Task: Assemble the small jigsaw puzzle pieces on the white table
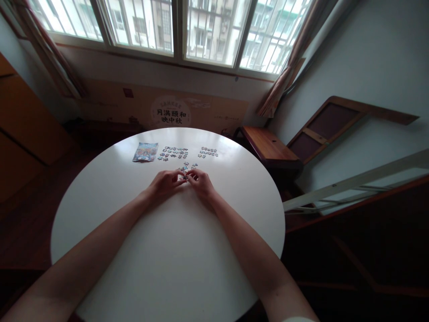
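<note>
Near the middle of the round white table [167, 250], my left hand [166, 180] and my right hand [200, 181] meet fingertip to fingertip. A small dark jigsaw piece [184, 177] sits between their pinched fingers; whether it is one piece or joined ones is too small to tell. Just beyond the fingers lies a loose cluster of jigsaw pieces [186, 164], partly hidden by the hands. Farther back, several pieces lie in rough rows at the left [174, 152], with another group of pieces [209, 152] to the right. Beside the left rows rests a colourful picture sheet [145, 152].
A wooden bench or stool [268, 143] stands past the table's right far edge, close to a leaning folded wooden chair [321, 125]. Behind the table, a long printed cardboard panel [208, 105] runs beneath the barred windows [211, 31]. An orange-brown cabinet [27, 134] is at left.
</note>
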A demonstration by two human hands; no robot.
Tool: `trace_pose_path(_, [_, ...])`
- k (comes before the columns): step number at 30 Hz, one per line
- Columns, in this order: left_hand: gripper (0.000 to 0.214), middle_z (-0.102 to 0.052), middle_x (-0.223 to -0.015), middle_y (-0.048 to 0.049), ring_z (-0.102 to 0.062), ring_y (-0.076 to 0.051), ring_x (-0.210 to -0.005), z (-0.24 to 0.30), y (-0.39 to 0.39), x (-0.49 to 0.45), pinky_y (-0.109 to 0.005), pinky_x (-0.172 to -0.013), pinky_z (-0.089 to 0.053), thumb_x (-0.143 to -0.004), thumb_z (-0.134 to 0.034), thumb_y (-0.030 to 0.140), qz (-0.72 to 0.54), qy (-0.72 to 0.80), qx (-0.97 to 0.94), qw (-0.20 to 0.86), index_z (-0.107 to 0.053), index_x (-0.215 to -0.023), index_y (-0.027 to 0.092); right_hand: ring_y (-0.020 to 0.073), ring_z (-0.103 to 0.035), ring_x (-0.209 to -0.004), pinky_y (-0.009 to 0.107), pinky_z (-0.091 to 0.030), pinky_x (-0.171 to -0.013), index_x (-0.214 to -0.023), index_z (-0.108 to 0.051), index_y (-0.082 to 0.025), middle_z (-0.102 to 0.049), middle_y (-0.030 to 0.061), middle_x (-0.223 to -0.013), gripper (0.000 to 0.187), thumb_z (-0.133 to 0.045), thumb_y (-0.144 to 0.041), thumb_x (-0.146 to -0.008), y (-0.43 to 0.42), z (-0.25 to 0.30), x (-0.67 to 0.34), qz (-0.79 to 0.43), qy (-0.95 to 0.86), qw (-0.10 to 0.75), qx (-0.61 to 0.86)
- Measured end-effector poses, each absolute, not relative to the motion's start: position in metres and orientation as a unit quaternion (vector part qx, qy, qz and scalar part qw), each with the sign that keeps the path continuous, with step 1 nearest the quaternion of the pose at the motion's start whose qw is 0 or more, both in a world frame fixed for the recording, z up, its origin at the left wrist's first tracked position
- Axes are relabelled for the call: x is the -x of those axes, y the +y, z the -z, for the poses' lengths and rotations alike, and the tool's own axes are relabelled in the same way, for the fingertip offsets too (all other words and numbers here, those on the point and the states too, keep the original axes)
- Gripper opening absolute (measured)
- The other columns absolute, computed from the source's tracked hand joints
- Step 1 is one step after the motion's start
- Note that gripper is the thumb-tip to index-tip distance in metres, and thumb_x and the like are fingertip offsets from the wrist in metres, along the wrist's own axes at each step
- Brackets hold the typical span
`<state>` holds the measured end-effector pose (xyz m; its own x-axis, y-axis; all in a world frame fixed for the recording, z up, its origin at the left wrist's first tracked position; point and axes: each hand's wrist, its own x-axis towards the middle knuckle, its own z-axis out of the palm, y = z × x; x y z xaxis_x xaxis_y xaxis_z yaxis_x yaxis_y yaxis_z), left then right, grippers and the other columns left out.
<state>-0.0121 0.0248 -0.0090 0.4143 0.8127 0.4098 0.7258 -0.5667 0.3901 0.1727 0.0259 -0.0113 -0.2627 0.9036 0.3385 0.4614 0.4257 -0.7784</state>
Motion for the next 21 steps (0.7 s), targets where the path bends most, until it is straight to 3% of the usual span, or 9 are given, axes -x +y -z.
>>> trace_pose_path(10, [0.036, -0.051, -0.049, 0.0049, -0.041, -0.008, -0.045, 0.0078, 0.0244, 0.0121, -0.02, -0.051, -0.029, -0.083, -0.052, 0.049, -0.287, 0.455, -0.839, 0.078, -0.069, -0.095, 0.019, 0.0103, -0.057, -0.063, 0.021, -0.044, -0.063, -0.088, -0.067, -0.017, -0.067, 0.0016, -0.077, 0.016, -0.055, -0.023, -0.08, 0.027, 0.0119, -0.1727, -0.276, -0.745, 0.401, 0.456])
trace_pose_path(21, [0.036, -0.053, -0.054, 0.0045, -0.046, -0.008, -0.047, 0.0086, 0.0244, 0.012, -0.02, -0.051, -0.031, -0.085, -0.051, 0.047, -0.29, 0.456, -0.837, 0.082, -0.066, -0.105, 0.021, 0.0096, -0.055, -0.061, 0.021, -0.042, -0.062, -0.087, -0.067, -0.018, -0.066, 0.0003, -0.075, 0.016, -0.054, -0.02, -0.079, 0.0266, 0.0122, -0.173, -0.276, -0.747, 0.408, 0.446])
